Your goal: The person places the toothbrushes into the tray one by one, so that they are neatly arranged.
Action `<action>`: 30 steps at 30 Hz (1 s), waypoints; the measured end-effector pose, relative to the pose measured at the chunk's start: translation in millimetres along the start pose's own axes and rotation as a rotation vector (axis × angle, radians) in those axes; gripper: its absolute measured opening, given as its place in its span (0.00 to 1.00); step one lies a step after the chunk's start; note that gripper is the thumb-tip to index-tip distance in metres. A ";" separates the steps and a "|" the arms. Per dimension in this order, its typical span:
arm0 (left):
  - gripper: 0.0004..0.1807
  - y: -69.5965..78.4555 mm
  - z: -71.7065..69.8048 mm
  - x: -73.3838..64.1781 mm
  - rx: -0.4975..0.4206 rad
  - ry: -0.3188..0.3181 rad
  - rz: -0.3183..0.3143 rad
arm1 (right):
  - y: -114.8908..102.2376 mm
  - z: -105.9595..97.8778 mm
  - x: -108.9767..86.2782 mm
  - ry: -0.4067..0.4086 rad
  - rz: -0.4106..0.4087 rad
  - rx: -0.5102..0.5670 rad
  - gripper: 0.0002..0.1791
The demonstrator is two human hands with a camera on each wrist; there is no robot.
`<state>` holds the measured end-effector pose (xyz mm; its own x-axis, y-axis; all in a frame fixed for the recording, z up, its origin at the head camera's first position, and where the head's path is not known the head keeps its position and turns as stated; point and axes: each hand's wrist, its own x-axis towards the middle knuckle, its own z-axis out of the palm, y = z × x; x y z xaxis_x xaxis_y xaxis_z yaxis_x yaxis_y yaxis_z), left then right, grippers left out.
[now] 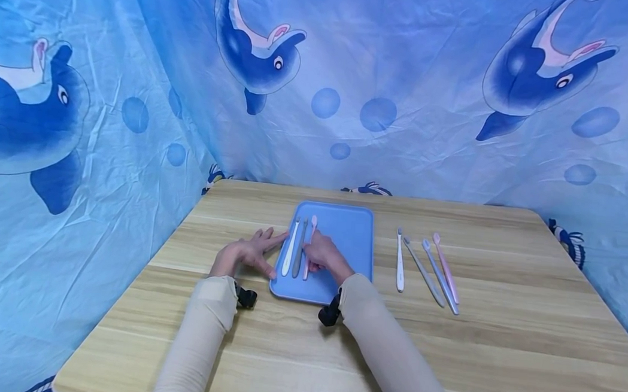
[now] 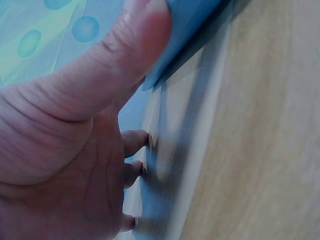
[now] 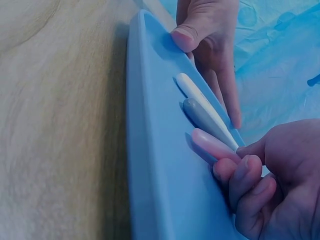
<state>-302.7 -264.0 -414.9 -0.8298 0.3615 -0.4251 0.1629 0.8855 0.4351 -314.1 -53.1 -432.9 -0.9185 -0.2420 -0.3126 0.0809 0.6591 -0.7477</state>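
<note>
My right hand [image 1: 325, 253] pinches a pink toothbrush [image 3: 212, 145] over the blue tray [image 1: 347, 228]; its handle end shows in the right wrist view, its middle hidden by the fingers. Just left of it, a grey toothbrush [image 1: 299, 255] and a white toothbrush [image 1: 290, 251] lie roughly parallel on the tray. At the tray's left edge is my left hand [image 1: 251, 251], fingers spread, the thumb resting on the rim near the front corner. The left wrist view shows this thumb [image 2: 142, 35] against the tray and the other fingers reaching to the table.
To the right of the tray, a white toothbrush [image 1: 400, 264], a grey toothbrush [image 1: 424, 273], a blue toothbrush [image 1: 441, 279] and a pink toothbrush [image 1: 446, 267] lie on the wooden table [image 1: 527, 329]. A blue dolphin-print curtain [image 1: 429, 161] hangs behind and beside the table.
</note>
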 end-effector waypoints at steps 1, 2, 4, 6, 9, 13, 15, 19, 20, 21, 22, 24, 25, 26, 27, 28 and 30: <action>0.69 -0.2 0.4 0.2 0.000 0.000 -0.001 | -0.3 0.3 0.4 -0.001 0.006 -0.008 0.28; 0.70 -0.4 0.7 0.4 -0.001 0.001 -0.002 | -0.8 0.5 0.5 -0.003 0.014 -0.013 0.29; 0.70 -1.0 1.1 0.7 -0.004 0.000 -0.001 | -1.3 0.8 1.3 -0.006 0.023 -0.021 0.29; 0.69 -1.4 1.1 0.6 -0.004 -0.001 -0.001 | -2.0 0.9 2.2 -0.005 0.030 -0.033 0.29; 0.69 -1.7 1.2 1.0 -0.002 -0.004 -0.001 | -2.4 1.0 3.7 0.001 0.033 -0.056 0.31; 0.69 -1.1 1.6 1.2 0.004 -0.005 -0.002 | -2.3 1.8 5.9 0.010 0.040 -0.078 0.33; 0.69 -0.9 1.8 1.0 0.002 -0.003 -0.001 | -1.7 2.4 7.0 0.013 0.046 -0.084 0.34; 0.69 -0.2 1.8 0.3 -0.004 -0.002 0.000 | -1.0 2.8 7.9 0.019 0.054 -0.087 0.35; 0.69 -0.1 1.7 0.3 -0.004 0.000 0.002 | -0.5 2.8 8.3 0.022 0.051 -0.088 0.35; 0.69 0.1 1.7 0.3 -0.004 0.001 0.004 | -0.1 2.8 8.4 0.027 0.046 -0.085 0.35; 0.69 0.3 1.6 0.3 -0.002 0.003 0.004 | 0.3 2.8 8.7 0.032 0.040 -0.080 0.35; 0.69 0.5 1.1 0.3 0.004 0.008 0.006 | 0.8 2.6 9.0 0.040 0.024 -0.072 0.36; 0.69 0.5 1.1 0.4 0.009 0.010 0.006 | 1.3 2.6 9.2 0.042 0.017 -0.068 0.36; 0.69 0.5 1.1 0.5 0.015 0.011 0.008 | 1.7 2.6 9.2 0.045 0.011 -0.065 0.36; 0.69 0.4 1.2 0.7 0.015 0.012 0.008 | 1.8 2.6 9.0 0.045 0.009 -0.062 0.35; 0.69 0.1 1.3 1.0 0.018 0.012 0.008 | 1.9 2.6 8.7 0.046 0.006 -0.061 0.35; 0.69 -0.4 1.5 1.6 0.023 0.012 0.009 | 1.9 2.5 7.9 0.042 0.007 -0.056 0.35</action>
<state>-303.3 -263.3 -416.9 -0.8346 0.3659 -0.4117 0.1820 0.8887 0.4208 -320.2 -55.6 -438.2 -0.9337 -0.2077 -0.2916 0.0664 0.6998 -0.7112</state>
